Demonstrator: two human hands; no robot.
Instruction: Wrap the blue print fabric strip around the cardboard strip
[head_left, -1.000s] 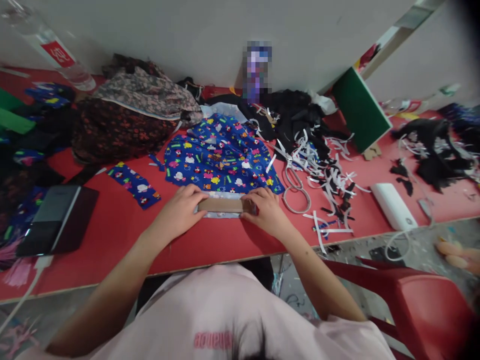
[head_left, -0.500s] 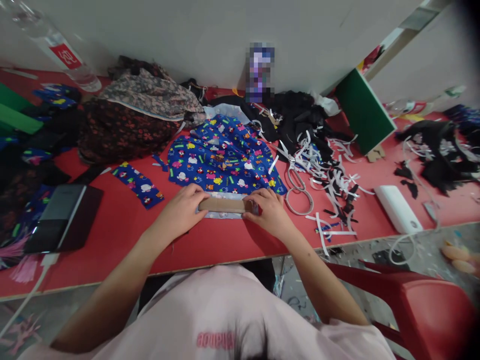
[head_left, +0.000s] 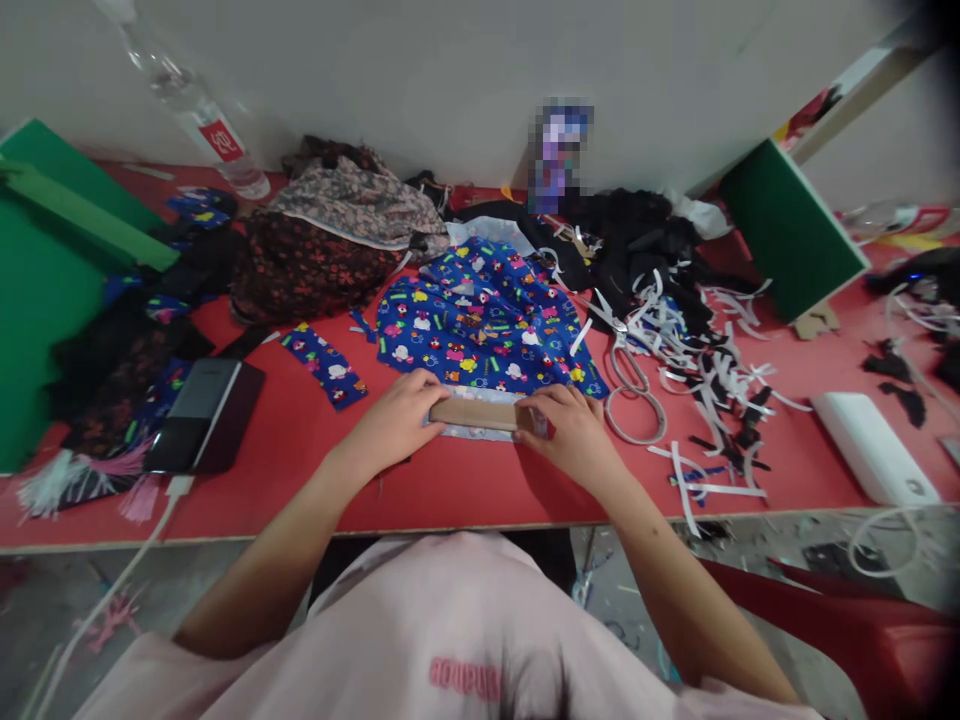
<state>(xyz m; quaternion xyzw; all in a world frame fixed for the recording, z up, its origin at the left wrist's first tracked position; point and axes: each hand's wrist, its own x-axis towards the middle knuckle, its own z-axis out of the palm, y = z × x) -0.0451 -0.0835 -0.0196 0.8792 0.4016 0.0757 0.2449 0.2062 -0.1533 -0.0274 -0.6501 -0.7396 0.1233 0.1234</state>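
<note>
Both hands hold a flat brown cardboard strip (head_left: 474, 412) down on the red table (head_left: 420, 480). My left hand (head_left: 396, 420) grips its left end with curled fingers, and my right hand (head_left: 571, 432) pinches its right end. Under the strip lies a pale piece of fabric (head_left: 480, 431), its edges showing below the card. Just beyond the strip spreads a blue cartoon-print cloth (head_left: 484, 330).
Scissors (head_left: 628, 360) lie right of the cloth among white and black fabric strips (head_left: 712, 370). A small blue print scrap (head_left: 324, 364), a phone (head_left: 204, 412), dark floral fabrics (head_left: 315, 260), a bottle (head_left: 196, 110), green boards (head_left: 787, 225) and a white power bank (head_left: 874, 450) surround them. A red chair (head_left: 862, 630) stands at the lower right.
The view has shifted, so everything sits further right and the left side of the table shows more. Both hands keep the same hold on the cardboard strip.
</note>
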